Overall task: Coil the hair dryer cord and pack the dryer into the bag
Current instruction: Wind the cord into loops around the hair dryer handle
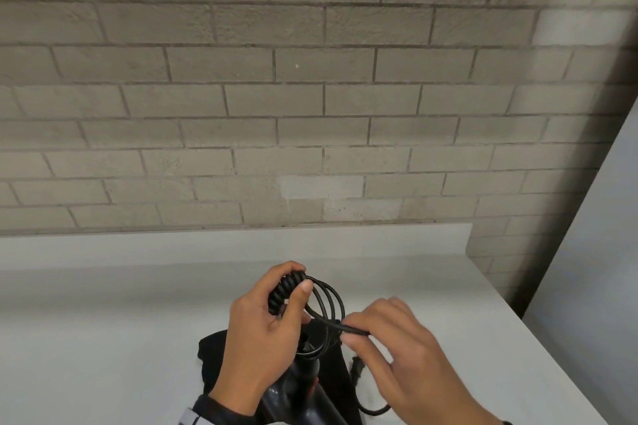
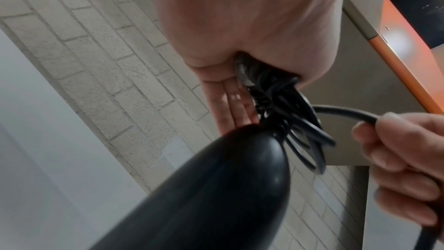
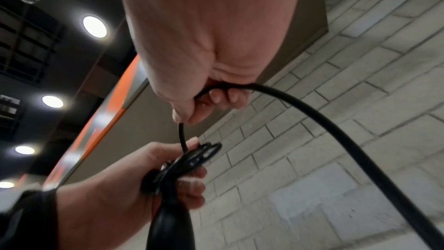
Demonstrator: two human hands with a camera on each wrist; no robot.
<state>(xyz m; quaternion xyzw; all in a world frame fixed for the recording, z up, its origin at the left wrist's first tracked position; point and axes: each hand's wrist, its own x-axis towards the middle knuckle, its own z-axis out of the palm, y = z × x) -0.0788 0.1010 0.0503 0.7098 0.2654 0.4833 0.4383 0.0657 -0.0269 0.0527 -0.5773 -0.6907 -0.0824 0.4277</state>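
Above the white table my left hand [image 1: 293, 286] grips several black loops of the hair dryer cord [image 1: 328, 300] together with its ribbed strain relief. The dark dryer [image 1: 297, 390] hangs under that hand, its handle filling the left wrist view as the dryer [image 2: 216, 187]. My right hand [image 1: 352, 333] pinches the free run of cord just right of the loops; the right wrist view shows the cord [image 3: 336, 134] trailing away from the pinch. A black fabric bag [image 1: 215, 355] lies on the table beneath both hands, mostly hidden. The cord's tail [image 1: 373, 409] curls beside it.
A pale brick wall [image 1: 276, 114] rises right behind the table [image 1: 103, 321]. A grey panel [image 1: 604, 252] slants along the right side, close to the table's right edge. Bare tabletop stretches to the left of the bag.
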